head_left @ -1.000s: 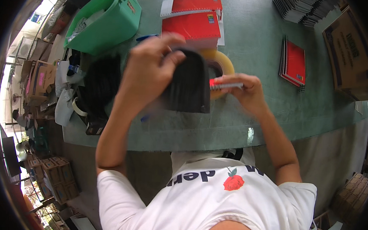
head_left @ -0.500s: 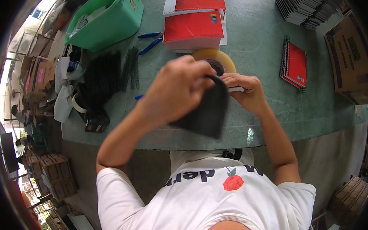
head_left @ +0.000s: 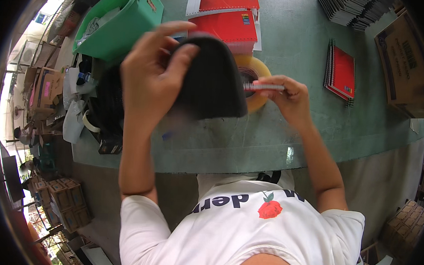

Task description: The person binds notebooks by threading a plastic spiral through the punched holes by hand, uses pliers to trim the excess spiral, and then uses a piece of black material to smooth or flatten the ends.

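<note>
My left hand (head_left: 150, 79), raised over the table and slightly blurred, is closed on a dark, flexible cover sheet (head_left: 210, 79) with rounded corners. A bit of red shows at the sheet's upper edge by the fingers. Between the thumb and fingers of my right hand (head_left: 290, 96) is a thin red-and-white notebook (head_left: 267, 87), seen edge-on. Its left end meets the dark sheet; whether the two are joined I cannot tell. Behind them a roll of yellowish tape (head_left: 259, 68) lies flat on the table, partly covered.
Stacks of red-covered booklets (head_left: 222, 27) lie at the far middle. Red spiral notebooks (head_left: 342, 72) sit to the right, near a cardboard box (head_left: 407, 66) and a pile of dark spiral-bound books (head_left: 352, 12). At left stand a green bin (head_left: 143, 21) and black binding material (head_left: 106, 98).
My left hand has swung left and up, lifting the dark sheet with it. My right hand has turned slightly, and more of the notebook's edge now shows.
</note>
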Tool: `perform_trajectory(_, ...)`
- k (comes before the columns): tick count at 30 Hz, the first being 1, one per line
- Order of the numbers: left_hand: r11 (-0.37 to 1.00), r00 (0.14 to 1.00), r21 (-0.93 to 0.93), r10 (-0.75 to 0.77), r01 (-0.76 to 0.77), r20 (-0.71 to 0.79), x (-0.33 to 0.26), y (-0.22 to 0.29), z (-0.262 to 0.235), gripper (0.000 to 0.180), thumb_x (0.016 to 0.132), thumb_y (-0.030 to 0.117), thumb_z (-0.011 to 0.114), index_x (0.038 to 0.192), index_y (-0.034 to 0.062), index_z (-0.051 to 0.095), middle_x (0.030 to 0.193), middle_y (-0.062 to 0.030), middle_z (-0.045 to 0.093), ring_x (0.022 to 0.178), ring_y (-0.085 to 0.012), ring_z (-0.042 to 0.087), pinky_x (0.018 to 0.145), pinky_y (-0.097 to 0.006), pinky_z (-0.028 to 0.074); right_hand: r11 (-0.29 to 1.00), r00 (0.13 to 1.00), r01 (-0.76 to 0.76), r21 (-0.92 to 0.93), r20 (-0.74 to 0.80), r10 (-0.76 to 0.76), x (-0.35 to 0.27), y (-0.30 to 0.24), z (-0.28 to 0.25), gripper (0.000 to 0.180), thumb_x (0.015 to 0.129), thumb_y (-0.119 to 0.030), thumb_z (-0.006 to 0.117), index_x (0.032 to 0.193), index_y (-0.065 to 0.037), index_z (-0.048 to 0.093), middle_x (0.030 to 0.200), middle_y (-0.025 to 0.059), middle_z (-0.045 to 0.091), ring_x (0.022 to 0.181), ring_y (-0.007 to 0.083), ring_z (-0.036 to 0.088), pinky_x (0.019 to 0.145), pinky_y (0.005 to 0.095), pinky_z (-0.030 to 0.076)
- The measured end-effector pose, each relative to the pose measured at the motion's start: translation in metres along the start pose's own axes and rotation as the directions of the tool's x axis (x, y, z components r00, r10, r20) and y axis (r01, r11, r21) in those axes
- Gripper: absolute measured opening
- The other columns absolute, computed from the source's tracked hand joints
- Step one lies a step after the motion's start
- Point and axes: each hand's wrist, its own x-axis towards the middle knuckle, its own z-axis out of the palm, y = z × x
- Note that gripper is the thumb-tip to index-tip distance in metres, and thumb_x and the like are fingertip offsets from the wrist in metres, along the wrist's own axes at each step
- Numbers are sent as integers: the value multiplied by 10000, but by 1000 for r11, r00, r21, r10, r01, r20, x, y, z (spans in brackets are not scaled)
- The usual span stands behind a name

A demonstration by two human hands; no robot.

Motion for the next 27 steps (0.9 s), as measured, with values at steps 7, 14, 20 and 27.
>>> perform_trajectory(7,935,941,113,327,-335,87,-59,-13,55,327,730,26,691,1039,104,617,866,-111,537,757,-260,568,634,-341,486,993,998,-2,118,68,-6,13,1,0,233,852,-9,614,1084,-7,621,992,50,662,903,82,599,804,216,477)
perform_trajectory(14,958,958,-30,283,-284,-39,-38,-3,63,324,715,21,699,1028,84,642,857,-75,514,729,-202,545,610,-302,476,997,992,-53,61,116,46,8,5,-6,265,878,7,564,1142,25,582,1014,52,655,937,91,586,834,232,464)
perform_trajectory(20,938,937,-2,346,-347,44,-36,3,58,302,704,5,687,989,99,652,835,-73,513,700,-190,555,591,-301,480,988,989,-69,141,138,49,5,10,-5,304,871,69,521,1168,24,567,1023,52,650,926,92,590,827,228,473)
perform_trajectory(27,974,917,-44,224,-222,329,-59,4,70,280,740,62,679,1011,73,607,907,-122,536,801,-285,576,678,-377,489,995,988,-44,88,151,30,10,11,-9,306,845,80,546,1142,13,581,1060,66,643,960,109,596,846,244,484)
